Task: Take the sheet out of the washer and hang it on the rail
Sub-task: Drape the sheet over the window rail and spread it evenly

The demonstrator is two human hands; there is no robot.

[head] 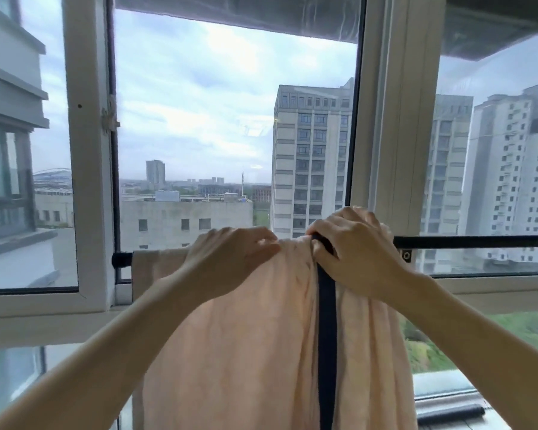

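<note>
A pale peach sheet (pixel 246 342) with a dark navy stripe hangs over a black horizontal rail (pixel 472 242) in front of the window. It drapes down past the bottom of the view. My left hand (pixel 230 259) lies on top of the sheet at the rail, fingers fairly straight and pressing the cloth. My right hand (pixel 351 252) grips a bunched fold of the sheet at the rail, just right of the navy stripe, fingers curled round the cloth. The rail is hidden under the sheet between its left end and my right hand.
White window frames (pixel 87 181) stand right behind the rail, with an open pane on the left. The rail's left end (pixel 121 259) sticks out past the sheet. A white sill (pixel 44 324) runs below. A dark bar (pixel 448 412) lies low at the right. Tall buildings show outside.
</note>
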